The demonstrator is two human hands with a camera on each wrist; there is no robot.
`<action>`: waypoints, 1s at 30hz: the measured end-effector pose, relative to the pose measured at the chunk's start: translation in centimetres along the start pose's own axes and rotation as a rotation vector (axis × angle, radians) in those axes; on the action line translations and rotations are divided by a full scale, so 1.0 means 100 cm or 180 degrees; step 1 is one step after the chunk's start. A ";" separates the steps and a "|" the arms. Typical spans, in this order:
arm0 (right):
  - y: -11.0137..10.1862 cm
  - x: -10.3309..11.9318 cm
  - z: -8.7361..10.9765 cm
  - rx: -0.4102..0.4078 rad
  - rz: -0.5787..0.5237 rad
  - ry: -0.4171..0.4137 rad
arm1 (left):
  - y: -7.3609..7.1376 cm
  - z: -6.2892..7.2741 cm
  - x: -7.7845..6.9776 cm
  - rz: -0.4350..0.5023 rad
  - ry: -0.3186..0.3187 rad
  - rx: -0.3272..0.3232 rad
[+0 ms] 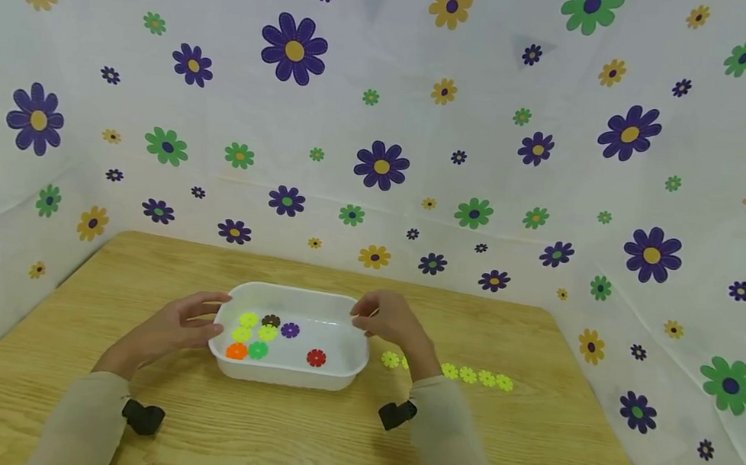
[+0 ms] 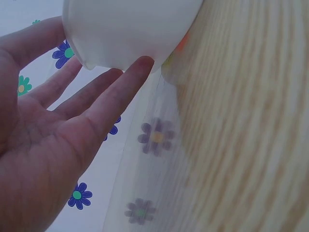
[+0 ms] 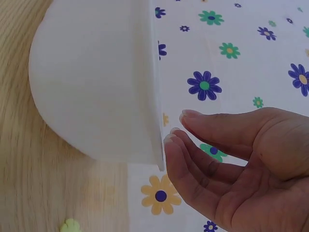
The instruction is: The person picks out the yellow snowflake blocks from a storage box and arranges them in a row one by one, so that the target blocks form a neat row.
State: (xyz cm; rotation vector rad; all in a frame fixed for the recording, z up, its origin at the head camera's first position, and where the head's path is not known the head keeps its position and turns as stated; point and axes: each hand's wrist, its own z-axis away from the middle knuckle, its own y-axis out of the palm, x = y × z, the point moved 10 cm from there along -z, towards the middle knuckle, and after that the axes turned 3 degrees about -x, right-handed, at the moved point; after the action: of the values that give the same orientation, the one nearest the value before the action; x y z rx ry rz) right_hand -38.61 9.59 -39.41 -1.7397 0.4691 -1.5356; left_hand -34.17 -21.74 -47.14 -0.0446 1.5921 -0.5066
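Note:
A white plastic basin [image 1: 287, 376] sits on the table. My left hand [image 1: 171, 328] is at its left end, fairly straight fingers spread against the wall and rim [image 2: 116, 29]. My right hand [image 1: 397, 321] is beside the far right rim; its fingers bend loosely toward the thumb, and no piece shows between them [image 3: 241, 164]. On the basin's left half lie flower-shaped pieces: yellow [image 1: 242, 333], brown [image 1: 271, 321], purple [image 1: 290, 330], orange [image 1: 236, 351] and green [image 1: 258, 350]. A red flower piece [image 1: 316, 357] lies toward the right.
Right of the basin, several yellow flower pieces [image 1: 468, 374] form a row on the wooden table [image 1: 239, 440], partly hidden by my right wrist. A white flower-print cloth [image 1: 330, 120] surrounds the table's back and sides. Black cameras [image 1: 143, 417] are strapped to both wrists.

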 end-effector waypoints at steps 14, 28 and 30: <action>0.048 0.027 -0.021 0.0218 0.0032 -0.0075 | -0.003 -0.007 0.001 0.0071 -0.0011 0.0044; 0.091 0.039 -0.043 0.0348 0.0183 -0.0002 | -0.006 -0.010 0.004 -0.0045 -0.0084 0.0043; 0.097 0.042 -0.045 0.0349 0.0206 -0.0028 | -0.006 -0.010 0.004 -0.0067 -0.0077 0.0047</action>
State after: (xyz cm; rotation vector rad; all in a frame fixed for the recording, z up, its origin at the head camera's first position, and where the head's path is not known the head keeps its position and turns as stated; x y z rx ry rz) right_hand -39.99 -0.97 -43.73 -1.6313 0.4246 -1.4799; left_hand -35.37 -22.15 -47.31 -0.0561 1.5656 -0.5322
